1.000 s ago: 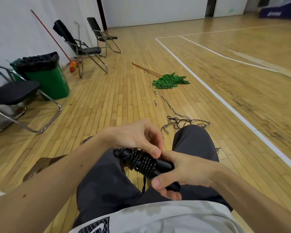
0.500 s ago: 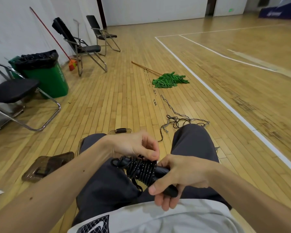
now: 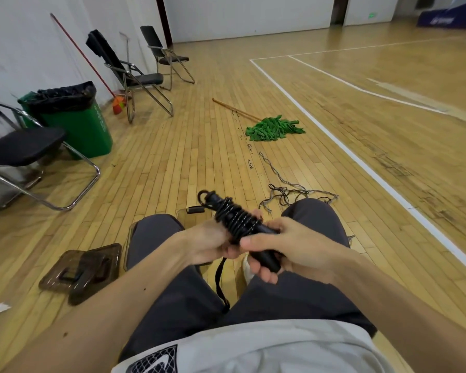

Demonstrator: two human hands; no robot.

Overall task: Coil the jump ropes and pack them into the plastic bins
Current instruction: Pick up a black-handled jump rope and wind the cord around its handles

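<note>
Clearly, from the head view, the black jump rope, its cord wound tightly round the paired handles, is held between both grips above the lap. The right grip is clenched round the lower handle end. The left grip cups the coiled part from beneath, fingers curled round it. A loose black tail hangs below the grips, so this coil looks nearly wound but not secured. Just beyond the grips, between the knees, a smoky brown clear plastic bin shows its rim. A matching brown plastic lid lies on the floor, left of the left grip. Farther ahead a tangled grey-and-black rope lies uncoiled. I judge the packing is yet to come.
</note>
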